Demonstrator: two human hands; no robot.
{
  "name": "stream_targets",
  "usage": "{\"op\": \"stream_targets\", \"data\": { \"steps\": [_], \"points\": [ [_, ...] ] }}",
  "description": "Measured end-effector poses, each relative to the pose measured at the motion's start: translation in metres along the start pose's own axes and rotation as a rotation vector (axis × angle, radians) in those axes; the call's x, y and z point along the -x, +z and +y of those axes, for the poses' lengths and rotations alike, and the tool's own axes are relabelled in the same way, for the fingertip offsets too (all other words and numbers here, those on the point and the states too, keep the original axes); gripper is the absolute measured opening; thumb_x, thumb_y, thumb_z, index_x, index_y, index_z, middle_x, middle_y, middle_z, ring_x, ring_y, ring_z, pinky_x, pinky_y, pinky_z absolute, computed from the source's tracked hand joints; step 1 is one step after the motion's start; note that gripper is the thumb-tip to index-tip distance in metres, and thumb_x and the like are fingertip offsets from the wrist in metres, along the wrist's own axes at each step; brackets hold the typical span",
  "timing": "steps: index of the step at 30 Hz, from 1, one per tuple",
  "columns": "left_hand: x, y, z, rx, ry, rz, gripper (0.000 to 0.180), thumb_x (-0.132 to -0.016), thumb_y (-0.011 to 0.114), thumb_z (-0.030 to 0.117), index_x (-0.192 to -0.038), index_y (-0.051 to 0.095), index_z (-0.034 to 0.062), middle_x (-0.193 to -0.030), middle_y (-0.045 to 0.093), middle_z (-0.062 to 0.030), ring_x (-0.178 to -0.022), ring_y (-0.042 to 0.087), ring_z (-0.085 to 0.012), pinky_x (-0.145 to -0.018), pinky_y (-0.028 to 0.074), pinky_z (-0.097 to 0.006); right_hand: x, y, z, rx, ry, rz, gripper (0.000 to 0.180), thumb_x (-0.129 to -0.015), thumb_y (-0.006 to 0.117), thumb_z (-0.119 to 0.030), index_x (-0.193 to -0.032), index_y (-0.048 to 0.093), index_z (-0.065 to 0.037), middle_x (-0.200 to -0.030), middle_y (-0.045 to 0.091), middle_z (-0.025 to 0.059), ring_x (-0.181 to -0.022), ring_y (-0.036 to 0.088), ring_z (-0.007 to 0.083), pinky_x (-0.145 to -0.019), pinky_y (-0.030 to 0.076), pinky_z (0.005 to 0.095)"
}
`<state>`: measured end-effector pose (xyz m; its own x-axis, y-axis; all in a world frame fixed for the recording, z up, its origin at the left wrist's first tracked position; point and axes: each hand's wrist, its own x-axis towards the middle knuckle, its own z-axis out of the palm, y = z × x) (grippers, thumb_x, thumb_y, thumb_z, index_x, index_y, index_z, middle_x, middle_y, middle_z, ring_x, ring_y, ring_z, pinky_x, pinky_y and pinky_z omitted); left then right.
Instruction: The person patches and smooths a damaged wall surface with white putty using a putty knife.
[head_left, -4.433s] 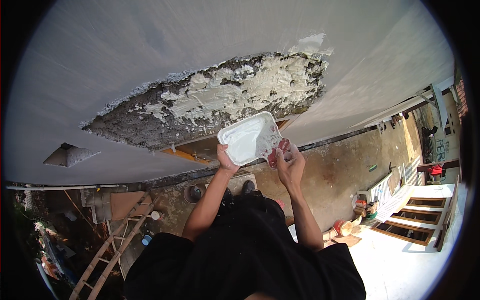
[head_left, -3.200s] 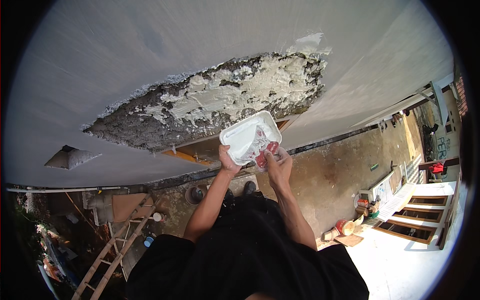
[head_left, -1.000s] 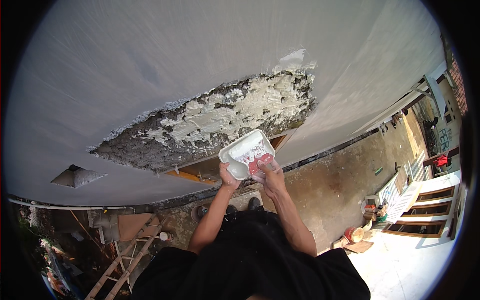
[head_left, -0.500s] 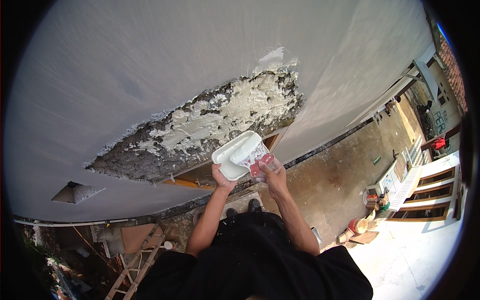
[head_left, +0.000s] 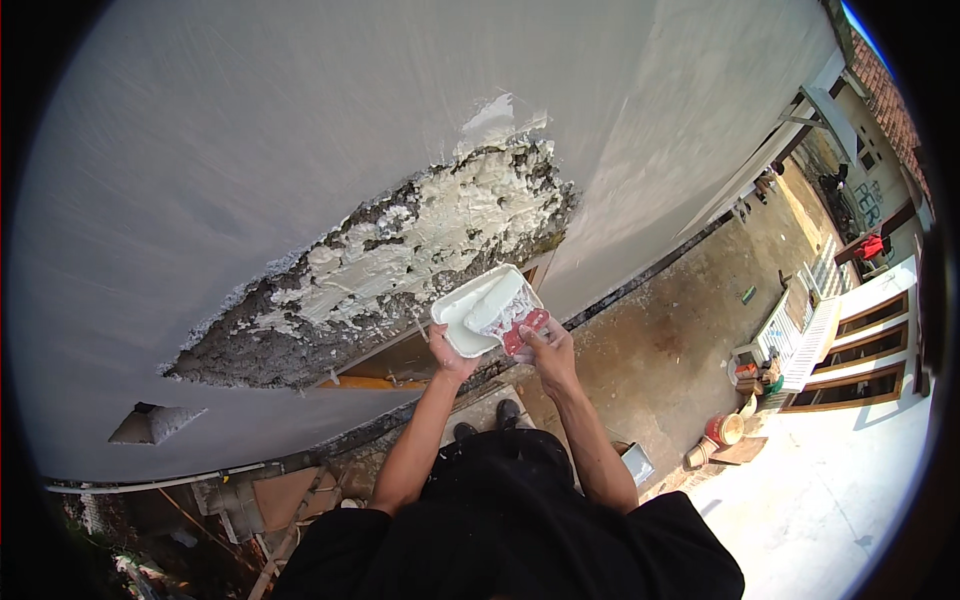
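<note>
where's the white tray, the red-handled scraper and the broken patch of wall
white tray (head_left: 462,322), head view, bare left rim
red-handled scraper (head_left: 524,331), head view, red handle
broken patch of wall (head_left: 400,270), head view, rough plastered middle

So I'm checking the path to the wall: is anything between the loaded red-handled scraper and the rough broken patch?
Nothing visible does. The red-handled scraper sits over the white plastic tray, and only open air separates it from the rough broken patch.

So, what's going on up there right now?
Left hand holds white tray. Right hand works red-handled scraper in it. Rough wall patch ahead, unobstructed.
</note>
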<state>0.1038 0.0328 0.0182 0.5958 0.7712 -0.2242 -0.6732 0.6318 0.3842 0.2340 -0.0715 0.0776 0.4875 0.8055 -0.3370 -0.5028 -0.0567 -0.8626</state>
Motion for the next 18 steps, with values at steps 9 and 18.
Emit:
{"op": "stream_targets", "data": {
  "steps": [9, 18],
  "points": [
    [-0.015, -0.002, -0.015, -0.119, -0.112, -0.027, 0.075, -0.070, 0.042, 0.044, -0.134, 0.040, 0.0036, -0.132, 0.047, -0.0153, -0.121, 0.046, -0.0334, -0.102, 0.036, -0.049, -0.013, -0.022, 0.010, 0.011, -0.021, 0.025, 0.024, -0.087, 0.059, -0.006, -0.110, 0.057, -0.003, -0.089, 0.067, 0.0056, -0.068, 0.065, 0.0113, -0.053, 0.054, 0.0226],
    [-0.013, -0.028, -0.025, -0.027, -0.114, 0.021, 0.074, -0.069, 0.044, 0.043, -0.134, 0.041, 0.0072, -0.133, 0.048, -0.0125, -0.122, 0.046, -0.0325, -0.102, 0.036, -0.049, -0.019, -0.034, 0.030, 0.012, -0.019, 0.014, 0.021, -0.087, 0.058, -0.003, -0.107, 0.058, -0.001, -0.088, 0.067, 0.0064, -0.069, 0.064, 0.0106, -0.059, 0.053, 0.0230]
  ]
}}
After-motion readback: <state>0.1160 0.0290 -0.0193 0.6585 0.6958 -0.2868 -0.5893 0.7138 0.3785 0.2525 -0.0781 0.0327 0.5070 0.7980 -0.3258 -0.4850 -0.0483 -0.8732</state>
